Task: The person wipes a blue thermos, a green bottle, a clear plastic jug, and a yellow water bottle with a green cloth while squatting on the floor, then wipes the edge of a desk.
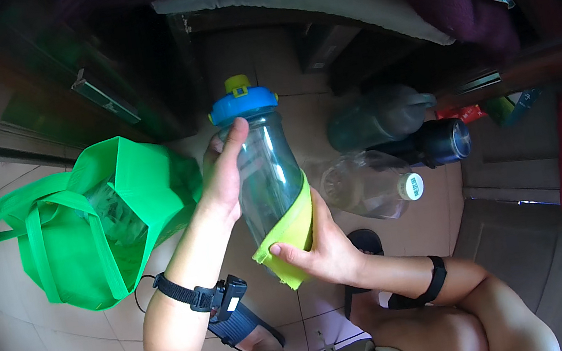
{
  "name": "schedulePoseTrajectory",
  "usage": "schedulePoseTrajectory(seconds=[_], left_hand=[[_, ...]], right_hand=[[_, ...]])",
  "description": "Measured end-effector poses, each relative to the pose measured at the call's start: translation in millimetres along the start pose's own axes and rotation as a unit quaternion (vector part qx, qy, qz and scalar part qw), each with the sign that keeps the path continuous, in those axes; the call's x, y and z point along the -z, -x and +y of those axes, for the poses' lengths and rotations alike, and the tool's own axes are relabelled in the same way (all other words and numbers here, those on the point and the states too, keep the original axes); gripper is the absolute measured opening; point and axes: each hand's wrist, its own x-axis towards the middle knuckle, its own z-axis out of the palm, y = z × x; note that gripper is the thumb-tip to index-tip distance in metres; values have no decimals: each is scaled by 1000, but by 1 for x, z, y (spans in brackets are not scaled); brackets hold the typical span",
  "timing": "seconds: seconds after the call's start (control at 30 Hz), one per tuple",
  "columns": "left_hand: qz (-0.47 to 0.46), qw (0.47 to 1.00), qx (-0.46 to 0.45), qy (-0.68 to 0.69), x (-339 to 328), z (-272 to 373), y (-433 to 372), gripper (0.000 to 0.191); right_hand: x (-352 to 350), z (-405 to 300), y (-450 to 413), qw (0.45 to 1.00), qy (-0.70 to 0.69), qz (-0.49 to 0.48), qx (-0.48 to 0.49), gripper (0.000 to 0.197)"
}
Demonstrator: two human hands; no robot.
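Note:
A clear plastic drinking bottle [267, 166] with a blue lid [243, 105] and a yellow-green cap is held up before me. My left hand [224, 168] grips its upper part, the thumb on the near side just below the lid. Around the lower part of the bottle my right hand [321, 247] holds a yellow-green cloth [291, 235] against the side; the cloth covers much of the bottom. The fingers behind the bottle are mostly hidden.
Left stands an open green bag [148, 181] with clear plastic inside. On the right are a clear bottle with a white cap [366, 183], a dark bottle [434, 143] and a large greyish jug [377, 117]. Dark wooden furniture [38, 93] flanks the tiled floor [64, 345].

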Motion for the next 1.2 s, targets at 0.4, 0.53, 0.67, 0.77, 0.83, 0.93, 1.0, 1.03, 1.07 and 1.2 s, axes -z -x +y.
schedulePoseTrajectory(seconds=[0.4, 0.53, 0.67, 0.77, 0.83, 0.93, 1.0, 1.03, 1.07, 1.2], left_hand=[[113, 994, -9, -13, -33, -2, 18, 80], [142, 990, 12, -18, -16, 6, 10, 83], [114, 993, 23, -21, -19, 7, 21, 89], [17, 994, 104, -39, -29, -13, 39, 79], [-26, 997, 54, -55, -39, -24, 39, 76], [-57, 998, 6, 32, -36, -27, 35, 68], [-141, 986, -58, 61, -28, -22, 33, 70], [-142, 986, -59, 61, -27, -21, 32, 70], [-165, 983, -72, 43, -26, -21, 29, 72], [-179, 982, -20, 52, -24, -18, 32, 61]], right_hand=[[16, -9, -39, 992, -127, 3, -24, 93], [-2, 13, 0, 1000, -12, -14, -8, 100], [20, 14, -14, 951, -276, -85, -111, 82], [29, 2, -43, 928, -362, -15, -90, 59], [40, -12, -57, 915, -387, 25, -113, 51], [57, -15, -68, 949, -305, 4, -85, 56], [59, -12, -65, 926, -372, -37, -56, 62], [57, -12, -61, 926, -371, -37, -55, 62], [53, -12, -57, 928, -371, -35, -23, 65], [49, -16, -50, 936, -347, -53, 3, 74]])
